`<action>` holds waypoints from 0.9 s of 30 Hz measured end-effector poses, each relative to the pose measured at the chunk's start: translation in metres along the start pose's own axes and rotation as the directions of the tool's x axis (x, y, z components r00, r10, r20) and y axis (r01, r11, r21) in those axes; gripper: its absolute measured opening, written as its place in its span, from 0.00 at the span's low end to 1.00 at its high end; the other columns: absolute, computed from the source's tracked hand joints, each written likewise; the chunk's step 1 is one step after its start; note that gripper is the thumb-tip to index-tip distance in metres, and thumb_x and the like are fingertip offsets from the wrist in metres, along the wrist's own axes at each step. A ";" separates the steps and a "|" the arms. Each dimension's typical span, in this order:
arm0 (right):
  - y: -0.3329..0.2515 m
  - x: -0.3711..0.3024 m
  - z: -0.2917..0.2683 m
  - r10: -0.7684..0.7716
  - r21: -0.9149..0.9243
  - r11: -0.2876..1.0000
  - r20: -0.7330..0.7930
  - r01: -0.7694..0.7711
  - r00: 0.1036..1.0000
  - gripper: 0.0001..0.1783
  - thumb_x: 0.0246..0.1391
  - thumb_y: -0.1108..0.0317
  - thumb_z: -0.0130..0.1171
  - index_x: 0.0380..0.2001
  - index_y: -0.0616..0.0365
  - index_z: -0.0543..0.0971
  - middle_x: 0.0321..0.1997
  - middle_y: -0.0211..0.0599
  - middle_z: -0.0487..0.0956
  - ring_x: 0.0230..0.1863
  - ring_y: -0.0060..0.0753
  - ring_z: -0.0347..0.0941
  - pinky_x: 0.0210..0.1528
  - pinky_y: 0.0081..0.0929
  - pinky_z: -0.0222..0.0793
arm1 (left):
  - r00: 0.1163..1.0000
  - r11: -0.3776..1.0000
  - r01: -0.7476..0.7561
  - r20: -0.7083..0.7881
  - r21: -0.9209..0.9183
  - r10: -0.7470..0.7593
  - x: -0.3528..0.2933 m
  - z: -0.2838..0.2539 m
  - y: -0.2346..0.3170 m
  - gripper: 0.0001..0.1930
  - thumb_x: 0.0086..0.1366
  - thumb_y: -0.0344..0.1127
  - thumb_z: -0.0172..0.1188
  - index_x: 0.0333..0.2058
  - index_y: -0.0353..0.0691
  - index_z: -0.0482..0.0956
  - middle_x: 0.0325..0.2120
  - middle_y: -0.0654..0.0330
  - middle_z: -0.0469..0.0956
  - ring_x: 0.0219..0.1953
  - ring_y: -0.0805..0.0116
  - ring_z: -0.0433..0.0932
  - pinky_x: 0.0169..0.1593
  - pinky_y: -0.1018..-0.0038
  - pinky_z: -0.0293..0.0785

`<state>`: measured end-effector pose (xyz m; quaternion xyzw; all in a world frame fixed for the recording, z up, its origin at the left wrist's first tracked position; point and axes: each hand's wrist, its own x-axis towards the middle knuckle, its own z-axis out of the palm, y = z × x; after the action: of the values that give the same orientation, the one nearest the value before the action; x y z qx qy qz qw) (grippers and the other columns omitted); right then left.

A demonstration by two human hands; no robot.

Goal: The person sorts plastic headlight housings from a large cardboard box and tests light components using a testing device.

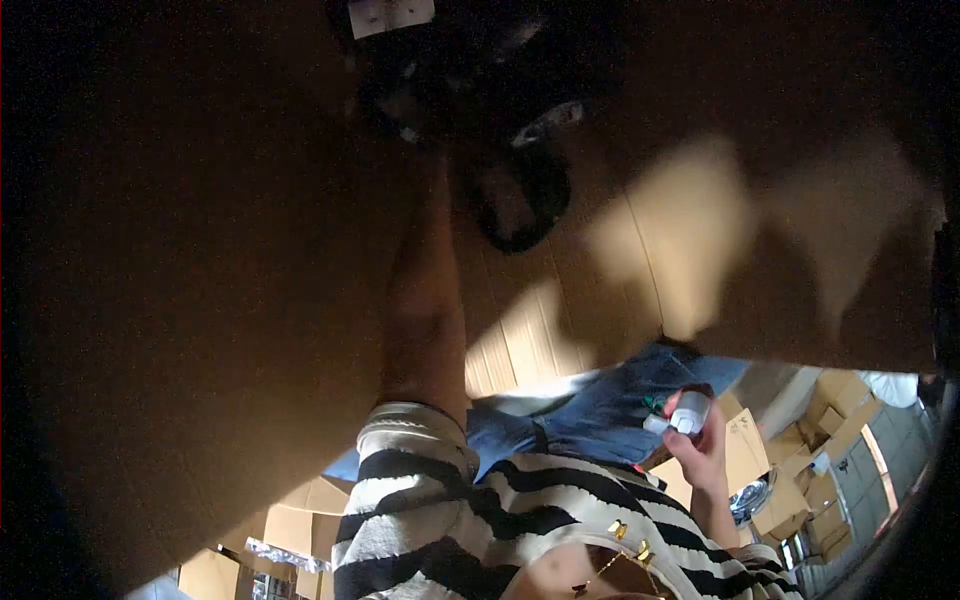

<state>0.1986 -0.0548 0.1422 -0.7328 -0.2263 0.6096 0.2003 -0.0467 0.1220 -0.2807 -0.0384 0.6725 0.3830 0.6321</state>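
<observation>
My left arm reaches deep into a large cardboard box. Its hand fades into shadow beside a dark heap of black items with shiny, plastic-looking patches, so the fingers and anything in them cannot be made out. A white label shows on top of the heap. From its lower side a black loop, like a cable or strap, hangs against the cardboard. Outside the box, by my jeans, my right hand is closed around a small white plastic object with a rounded end. A green bit shows beside it.
Box walls surround my left arm, with sunlit patches on the right side. Behind me at the right stand several open cartons and a white bag on a grey tiled floor. More cartons sit at the lower left.
</observation>
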 end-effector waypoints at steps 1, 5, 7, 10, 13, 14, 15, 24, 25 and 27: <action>-0.001 0.003 0.001 0.057 -0.007 0.998 -0.006 -0.057 0.998 0.17 0.32 0.75 0.48 0.32 0.60 0.63 0.28 0.29 0.65 0.28 0.17 0.60 0.29 0.14 0.57 | 1.000 1.000 0.004 -0.008 -0.011 -0.004 0.009 0.002 0.001 0.13 0.54 0.40 0.45 0.37 0.43 0.68 0.17 0.67 0.65 0.12 0.78 0.57 0.15 0.83 0.52; -0.001 0.012 0.002 0.091 -0.128 0.988 0.052 -0.084 0.994 0.16 0.30 0.78 0.45 0.31 0.60 0.62 0.25 0.30 0.65 0.25 0.18 0.60 0.26 0.14 0.58 | 1.000 0.999 -0.005 -0.024 -0.046 0.004 0.032 0.009 0.002 0.13 0.54 0.40 0.44 0.38 0.43 0.68 0.16 0.67 0.65 0.13 0.78 0.57 0.16 0.82 0.53; 0.000 0.014 0.000 0.084 -0.195 0.979 0.124 -0.059 0.989 0.15 0.31 0.77 0.44 0.30 0.61 0.62 0.25 0.31 0.65 0.25 0.18 0.60 0.25 0.13 0.57 | 1.000 0.998 -0.021 -0.023 -0.057 0.020 0.034 0.011 0.001 0.13 0.54 0.40 0.44 0.38 0.42 0.68 0.16 0.67 0.65 0.13 0.78 0.58 0.16 0.82 0.54; 0.001 0.014 -0.004 0.095 -0.206 0.977 0.177 -0.057 0.980 0.18 0.31 0.75 0.46 0.32 0.63 0.62 0.25 0.33 0.66 0.26 0.22 0.61 0.27 0.17 0.59 | 0.999 0.997 -0.050 -0.017 -0.061 0.049 0.025 0.010 0.001 0.13 0.54 0.39 0.44 0.38 0.42 0.68 0.16 0.67 0.65 0.14 0.78 0.58 0.16 0.81 0.55; 0.001 0.010 -0.006 0.111 -0.179 0.981 0.174 -0.080 0.978 0.20 0.30 0.74 0.47 0.34 0.64 0.62 0.24 0.36 0.66 0.25 0.25 0.63 0.29 0.22 0.60 | 0.996 0.994 -0.085 -0.004 -0.066 0.085 0.006 0.008 0.005 0.14 0.55 0.39 0.43 0.38 0.42 0.68 0.16 0.67 0.65 0.14 0.77 0.59 0.17 0.81 0.55; 0.000 0.008 -0.006 0.147 -0.163 0.979 0.161 -0.120 0.976 0.19 0.30 0.73 0.47 0.34 0.64 0.62 0.24 0.36 0.66 0.25 0.25 0.63 0.28 0.22 0.60 | 0.995 0.993 -0.096 0.005 -0.063 0.097 -0.002 0.007 0.006 0.14 0.55 0.39 0.43 0.38 0.42 0.68 0.16 0.67 0.65 0.15 0.77 0.59 0.17 0.81 0.56; -0.001 0.007 -0.006 0.140 -0.151 0.982 0.168 -0.115 0.976 0.19 0.30 0.73 0.47 0.34 0.64 0.62 0.24 0.36 0.66 0.25 0.25 0.63 0.28 0.22 0.60 | 0.993 0.992 -0.115 0.018 -0.057 0.116 -0.011 0.006 0.007 0.14 0.55 0.39 0.43 0.38 0.42 0.68 0.16 0.67 0.65 0.15 0.77 0.59 0.17 0.80 0.56; 0.007 -0.003 0.003 -0.148 -0.450 0.866 0.189 0.219 0.971 0.16 0.31 0.77 0.46 0.31 0.60 0.62 0.23 0.33 0.66 0.23 0.22 0.62 0.25 0.17 0.58 | 0.912 0.943 -0.326 0.286 0.072 0.293 -0.141 0.026 0.025 0.14 0.55 0.39 0.42 0.38 0.40 0.69 0.16 0.66 0.65 0.17 0.76 0.61 0.19 0.79 0.58; 0.007 -0.007 0.002 -0.122 -0.429 0.883 0.179 0.189 0.976 0.17 0.32 0.76 0.48 0.32 0.61 0.62 0.23 0.33 0.66 0.23 0.22 0.63 0.26 0.17 0.59 | 0.858 0.864 -0.460 0.355 0.206 0.372 -0.162 0.030 0.025 0.14 0.55 0.38 0.42 0.38 0.40 0.68 0.16 0.65 0.65 0.17 0.75 0.62 0.20 0.78 0.59; 0.009 -0.013 0.002 -0.173 -0.417 0.880 0.162 0.226 0.971 0.17 0.31 0.77 0.48 0.32 0.60 0.62 0.25 0.34 0.66 0.24 0.22 0.62 0.27 0.17 0.59 | 0.629 0.455 -0.776 0.571 0.436 0.527 -0.208 0.038 0.026 0.13 0.55 0.36 0.42 0.38 0.39 0.68 0.16 0.61 0.66 0.19 0.70 0.66 0.22 0.76 0.62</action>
<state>0.1957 -0.0698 0.1472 -0.6936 -0.4418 0.5632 0.0806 0.0117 0.0713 -0.0823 0.5184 0.5943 0.3409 0.5117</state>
